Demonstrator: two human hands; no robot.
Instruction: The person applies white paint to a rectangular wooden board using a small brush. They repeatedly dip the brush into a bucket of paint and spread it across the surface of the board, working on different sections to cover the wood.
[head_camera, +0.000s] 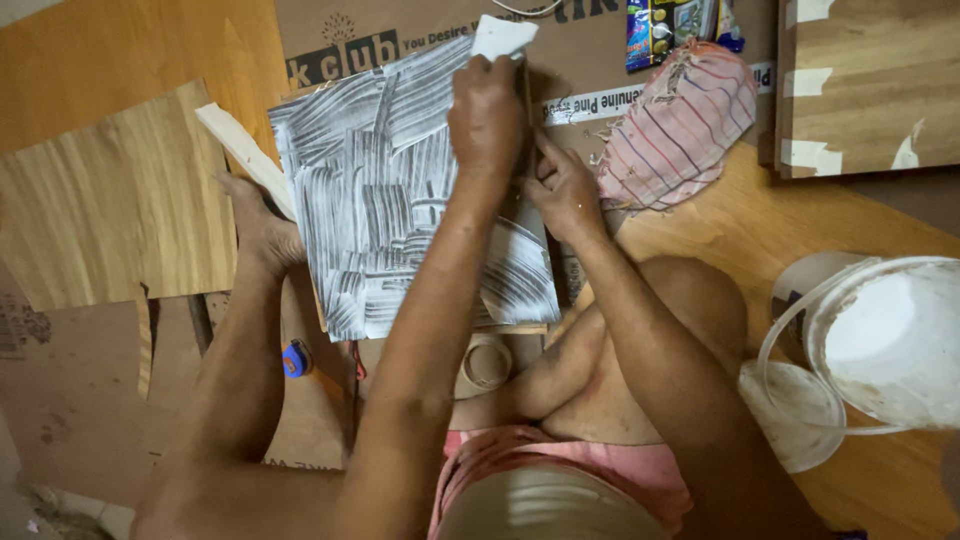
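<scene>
We sit on the wooden floor (800, 225) and look down at our own arms and legs. In front of us lies a flat square board smeared with streaky white paste (400, 185). It rests on brown cardboard (420, 25) near the far edge of the floor, and our left foot (255, 225) presses against its left side.

Our left hand (487, 115) is at the far right corner of the board. Its grip is clenched around a small white flat scraper (500, 35), which sticks out past the fingers at the top of the board. Our right hand (565, 190) is just beside it, lower down on the board's right edge. Its fingers are curled and touch that edge, but we cannot tell if they are holding anything.

Just right of our hands lies a crumpled pink striped cloth (680, 125). A light wooden panel (110, 205) lies on the left side of the floor, and a thin pale wooden strip (240, 150) pokes out beside the board's left corner. On the right side of the floor stands a white plastic bucket (885, 340) with a wire handle, and its round white lid (795, 410) lies next to it. A roll of tape (485, 362) sits near our knee, and a small blue tape measure (295, 357) lies under our left leg.
</scene>
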